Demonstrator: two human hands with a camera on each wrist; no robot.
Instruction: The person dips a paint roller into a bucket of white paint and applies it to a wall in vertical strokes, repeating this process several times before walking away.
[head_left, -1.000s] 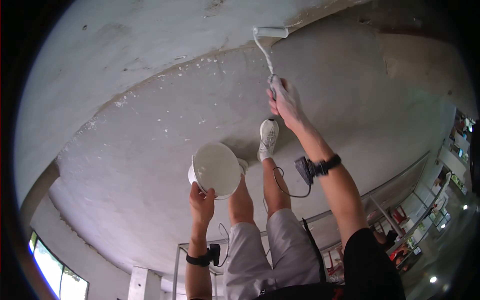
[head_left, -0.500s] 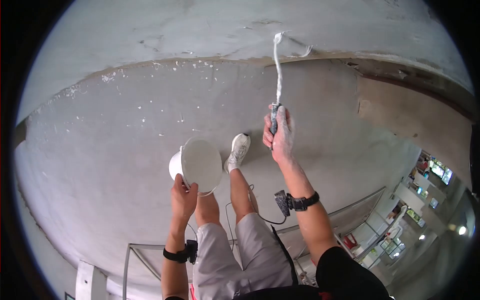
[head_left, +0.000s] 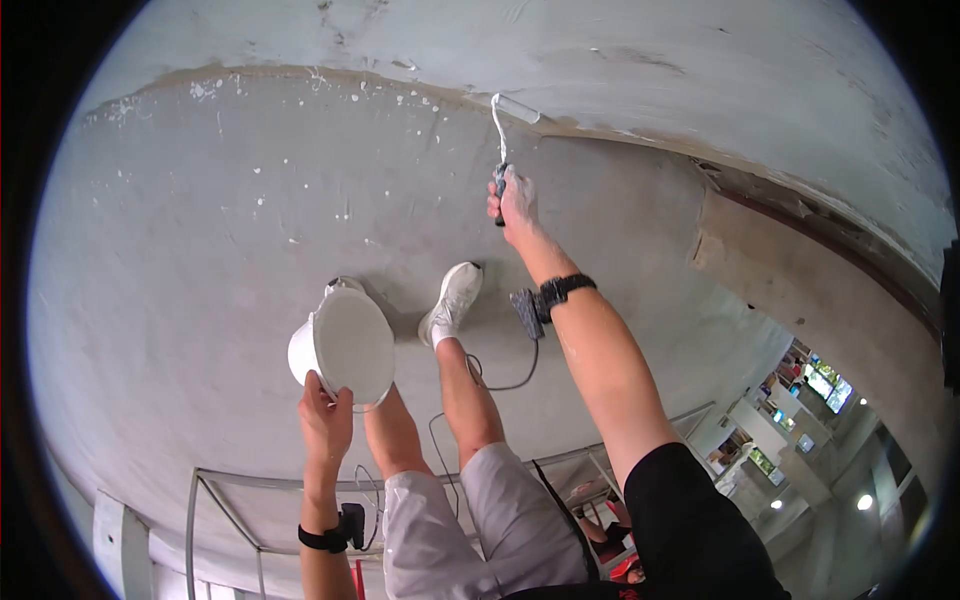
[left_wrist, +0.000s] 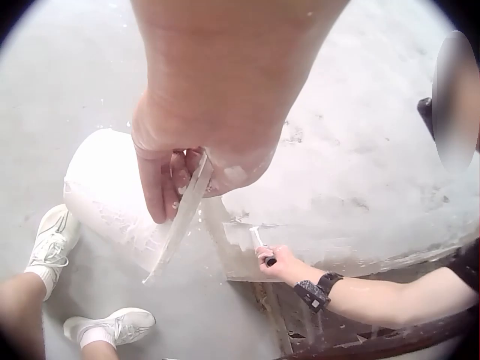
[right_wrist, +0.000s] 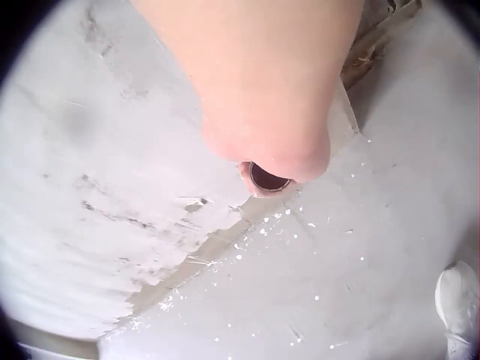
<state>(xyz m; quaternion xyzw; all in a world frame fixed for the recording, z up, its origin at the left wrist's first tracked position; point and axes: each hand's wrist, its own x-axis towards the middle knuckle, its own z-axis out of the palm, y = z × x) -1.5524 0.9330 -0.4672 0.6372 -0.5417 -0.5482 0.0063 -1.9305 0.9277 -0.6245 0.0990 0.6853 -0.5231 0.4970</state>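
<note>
My right hand [head_left: 516,200] grips the dark handle [head_left: 500,190] of a paint roller [head_left: 518,108], whose frame is coated white. The roller's sleeve lies along the bottom of the wall, close to the floor line. In the right wrist view, the handle's round hollow end [right_wrist: 268,178] shows below the hand, and the sleeve is hidden. My left hand [head_left: 325,415] holds a white bucket [head_left: 302,350] by its rim, with the fingers on the outside. White paint [head_left: 355,345] is inside the tilted bucket. White smears mark the fingers [left_wrist: 154,187] in the left wrist view.
The grey floor [head_left: 240,250] has white paint spots near the wall [head_left: 600,60]. My shoe [head_left: 455,300] stands beside the bucket. A metal frame [head_left: 230,510] is behind my legs. A brown ledge [head_left: 800,270] runs off to the right. Cables hang from both wrist cameras.
The roller went higher up the wall half a second ago and is now back near its bottom edge. The view has shifted, with the bucket further left in it, still in my left hand.
</note>
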